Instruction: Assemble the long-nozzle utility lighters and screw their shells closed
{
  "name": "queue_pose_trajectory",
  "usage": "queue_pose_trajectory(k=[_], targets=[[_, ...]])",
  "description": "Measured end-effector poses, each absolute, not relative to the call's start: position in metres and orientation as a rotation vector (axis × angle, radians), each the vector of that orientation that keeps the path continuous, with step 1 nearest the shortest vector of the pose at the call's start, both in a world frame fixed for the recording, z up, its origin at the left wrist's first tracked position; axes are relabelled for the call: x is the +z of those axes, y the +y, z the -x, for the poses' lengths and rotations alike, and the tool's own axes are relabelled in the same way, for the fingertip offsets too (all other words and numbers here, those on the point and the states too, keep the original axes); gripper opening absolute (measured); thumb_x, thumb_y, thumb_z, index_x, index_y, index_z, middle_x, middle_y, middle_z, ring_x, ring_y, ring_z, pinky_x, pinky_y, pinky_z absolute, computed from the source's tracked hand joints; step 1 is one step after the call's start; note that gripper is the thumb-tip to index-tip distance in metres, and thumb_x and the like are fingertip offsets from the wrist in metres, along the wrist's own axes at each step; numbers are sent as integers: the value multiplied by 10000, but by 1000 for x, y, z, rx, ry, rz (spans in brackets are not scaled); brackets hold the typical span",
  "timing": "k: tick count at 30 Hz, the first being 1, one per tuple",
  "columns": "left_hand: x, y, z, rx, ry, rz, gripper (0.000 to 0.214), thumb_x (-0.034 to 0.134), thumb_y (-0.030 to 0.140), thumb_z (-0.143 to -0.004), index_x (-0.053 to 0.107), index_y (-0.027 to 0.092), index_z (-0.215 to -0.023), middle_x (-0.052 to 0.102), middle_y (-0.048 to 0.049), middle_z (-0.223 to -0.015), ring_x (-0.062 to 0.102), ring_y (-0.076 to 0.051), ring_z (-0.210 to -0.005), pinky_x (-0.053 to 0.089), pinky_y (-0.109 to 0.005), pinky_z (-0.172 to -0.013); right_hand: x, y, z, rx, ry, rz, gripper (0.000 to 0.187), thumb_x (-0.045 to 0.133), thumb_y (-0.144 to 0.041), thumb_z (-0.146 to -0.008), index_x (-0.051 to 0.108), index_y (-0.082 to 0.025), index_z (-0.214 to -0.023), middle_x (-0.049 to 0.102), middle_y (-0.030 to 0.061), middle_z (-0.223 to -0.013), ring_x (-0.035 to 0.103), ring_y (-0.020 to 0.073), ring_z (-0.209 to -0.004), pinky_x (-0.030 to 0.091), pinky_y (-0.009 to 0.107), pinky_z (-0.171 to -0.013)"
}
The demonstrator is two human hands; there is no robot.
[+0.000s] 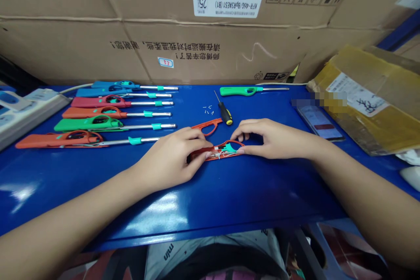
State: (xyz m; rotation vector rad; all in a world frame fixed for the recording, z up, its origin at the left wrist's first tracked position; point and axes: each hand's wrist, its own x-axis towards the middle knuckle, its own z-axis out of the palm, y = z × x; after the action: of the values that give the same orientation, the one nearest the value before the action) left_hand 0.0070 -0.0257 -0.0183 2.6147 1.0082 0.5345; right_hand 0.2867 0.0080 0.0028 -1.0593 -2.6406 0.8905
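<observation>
An opened orange lighter body (pixel 219 151) with a teal trigger and white wires showing lies on the blue table (pixel 210 201). My left hand (pixel 170 157) presses down on its left end, fingers curled over it. My right hand (pixel 272 138) pinches its right end at the trigger loop. The other orange shell half (pixel 208 126) lies just behind, between my hands. A small black and yellow screwdriver (pixel 223 110) and several tiny screws (pixel 208 110) lie behind that.
Several long-nosed lighters (pixel 98 123) in blue, red, orange and green lie in a row at the left. A green lighter (pixel 246 91) lies at the back. A phone (pixel 316 121), a yellow parcel (pixel 370 96), a power strip (pixel 22 111) and cardboard boxes (pixel 197 22) surround the table.
</observation>
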Motion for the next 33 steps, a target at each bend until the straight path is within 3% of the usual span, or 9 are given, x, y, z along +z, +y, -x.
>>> queue_pose_trajectory(k=[6,13,18,24,33], targets=[[-18,-27,-8,551,989,-2626,281,515,242,-982,734,208,-1155,706,-66,-1072,656,-219,-984,568,-377,-854,-2,9,-282,947,-2564,1110,288,700,-402,-884,719,-198,-1087,708,41,-1030,621,177,-912,485,316,-822],[-19,-28,-5,391,902,-2762,452,450,117,-955,653,274,-1327,657,-75,-1165,623,-235,-1032,566,-409,-876,-3,7,-278,969,-2494,1120,286,695,-386,-881,715,-170,-1068,709,52,-979,617,166,-858,488,300,-786],[-13,-28,-8,272,858,-2943,426,423,137,-980,655,238,-1323,655,-108,-1162,617,-277,-1052,567,-472,-896,-1,7,-279,962,-2496,1132,291,659,-440,-907,720,-186,-1036,716,57,-995,636,175,-884,489,304,-803],[-16,-28,-9,293,859,-2928,425,422,147,-991,631,234,-1350,657,-105,-1188,644,-261,-1027,595,-443,-854,-12,8,-276,879,-2471,1033,367,727,-510,-845,715,-191,-1027,662,26,-890,591,152,-799,466,282,-741],[-16,-29,-9,427,785,-2960,394,429,173,-1009,673,249,-1310,691,-97,-1181,649,-266,-1033,596,-427,-840,-11,4,-271,803,-2492,1028,236,738,-348,-844,706,-183,-1009,662,21,-880,590,149,-799,460,269,-743]])
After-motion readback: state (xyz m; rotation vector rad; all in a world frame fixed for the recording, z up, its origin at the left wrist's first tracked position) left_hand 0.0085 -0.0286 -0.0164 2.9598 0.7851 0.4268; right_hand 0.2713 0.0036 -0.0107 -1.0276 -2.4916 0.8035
